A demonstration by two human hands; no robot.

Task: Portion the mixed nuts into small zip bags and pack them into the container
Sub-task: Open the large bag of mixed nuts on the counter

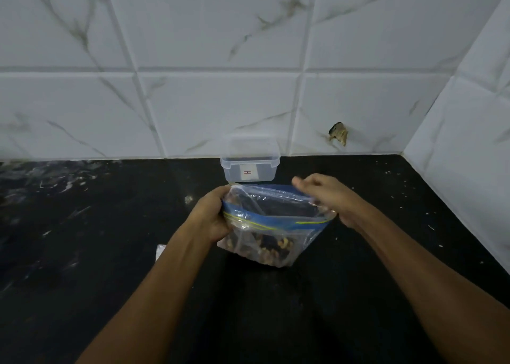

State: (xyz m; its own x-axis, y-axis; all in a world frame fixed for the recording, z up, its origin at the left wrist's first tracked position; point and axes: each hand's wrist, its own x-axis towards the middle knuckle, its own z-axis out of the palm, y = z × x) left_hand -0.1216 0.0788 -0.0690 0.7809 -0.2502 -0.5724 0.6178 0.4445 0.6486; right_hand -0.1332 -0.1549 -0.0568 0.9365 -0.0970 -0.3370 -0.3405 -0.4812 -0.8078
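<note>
A large clear zip bag (271, 227) with a blue and yellow zip strip stands on the black counter, its mouth held wide. Mixed nuts (273, 246) lie in its bottom. My left hand (211, 216) grips the bag's left rim. My right hand (327, 196) is at the right rim, fingers stretched over the mouth; its grip on the plastic is blurred. Behind the bag, against the wall, stands a clear plastic container (249, 160) with a small label.
The black counter (82, 225) has pale streaks and specks. A white edge of something (160, 251) shows beside my left forearm. White marbled tile walls rise behind and on the right, meeting in a corner; one tile has a chipped hole (338, 133).
</note>
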